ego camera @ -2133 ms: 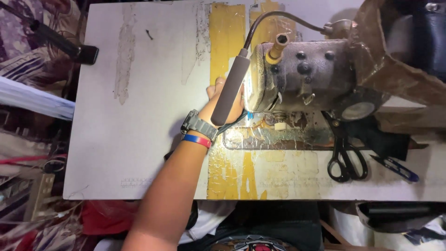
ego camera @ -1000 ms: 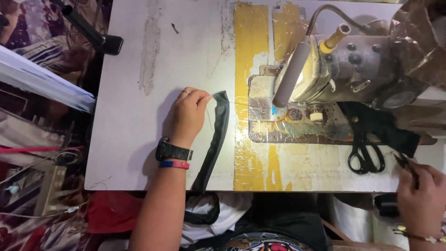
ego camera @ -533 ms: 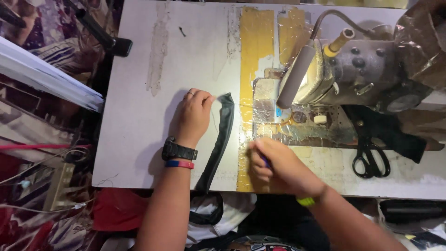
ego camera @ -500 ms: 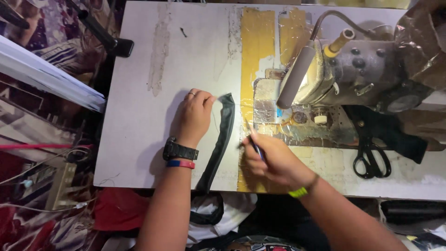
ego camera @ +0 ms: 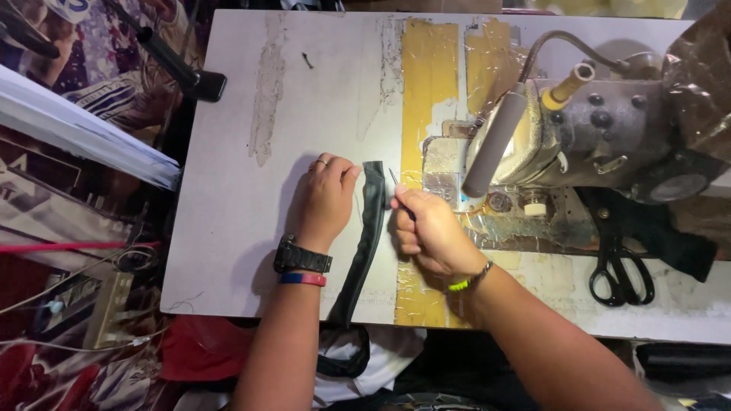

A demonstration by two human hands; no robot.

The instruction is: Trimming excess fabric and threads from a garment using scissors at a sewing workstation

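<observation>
Hands work at a white table point(ego camera: 251, 251) seen from above; left hand point(ego camera: 326, 199) lies palm down with fingers spread flat, pressing on the left edge of a black strip point(ego camera: 367, 228) near its upper end; a ring shows on one finger, and a black watch point(ego camera: 302, 257) and a red-and-blue band point(ego camera: 301, 279) sit on that wrist. Strip runs from its top end, just left of the yellow tape point(ego camera: 429, 91), down and slightly leftward across the table, over the near edge and out of sight below. Right hand point(ego camera: 428, 232) is just right of the strip, fingers curled shut around a thin pointed tool point(ego camera: 399, 190); the tool's tip sticks up past the knuckles, close beside the strip's upper right edge; whether it touches the cloth I cannot tell. A bracelet with a yellow-green piece point(ego camera: 466, 280) circles that wrist.

Right of the hands stands a worn grey sewing machine point(ego camera: 601, 137), with a grey cylinder lamp point(ego camera: 496, 141) slanting down from a curved cable; a metal plate point(ego camera: 518, 221) lies under it. Black scissors point(ego camera: 623, 266) rest on the table under the machine's right part, well apart from both hands, beside dark cloth point(ego camera: 674, 236). A black handle point(ego camera: 179, 65) slants over the table's upper left corner.
</observation>
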